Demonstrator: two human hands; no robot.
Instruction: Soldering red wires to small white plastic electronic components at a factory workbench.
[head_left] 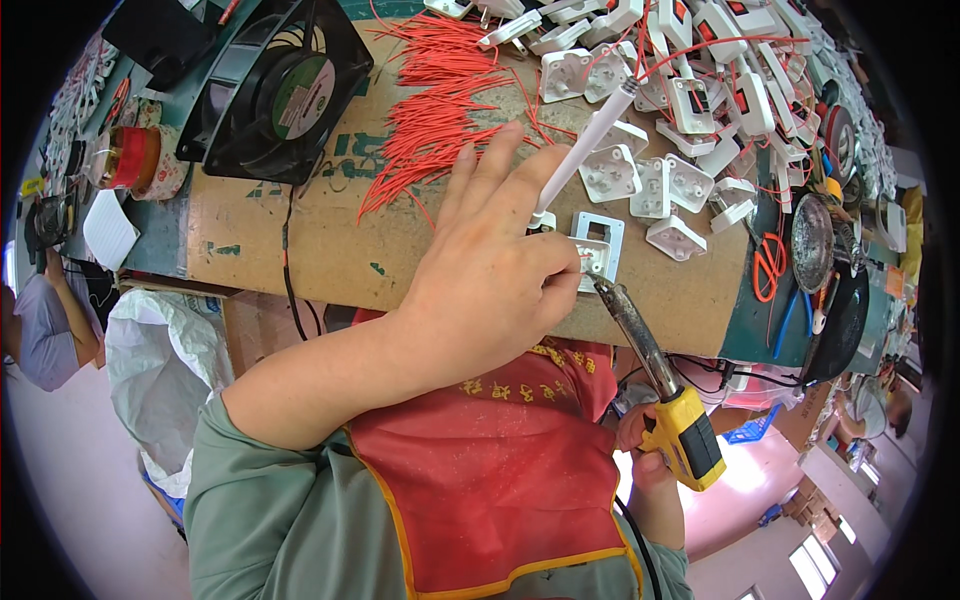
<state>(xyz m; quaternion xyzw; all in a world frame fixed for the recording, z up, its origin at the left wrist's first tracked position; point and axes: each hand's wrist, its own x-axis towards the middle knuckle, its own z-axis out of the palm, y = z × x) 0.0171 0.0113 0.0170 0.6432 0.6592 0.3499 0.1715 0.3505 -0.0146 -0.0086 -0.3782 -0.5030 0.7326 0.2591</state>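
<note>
My right hand [648, 465] grips a soldering gun [690, 440] with a yellow and black handle. Its long, darkened metal barrel slants up and left, with the tip at the edge of a small white plastic housing [594, 256]. The housing lies on a pale blue-white frame [600, 225] on the work board. Over its left side reaches my left hand [490, 250], thumb and index finger bent together at the housing; what they pinch is hidden. A slim white rod [590, 145] slants up past the index finger, with red wire by its upper end.
Red cut wires [430, 110] lie fanned out beyond my left hand. White plastic housings and switches [690, 100] are heaped at the far right. A black fan [280, 95] stands far left. Red-handled scissors [768, 265] and a round metal dish [812, 240] lie right.
</note>
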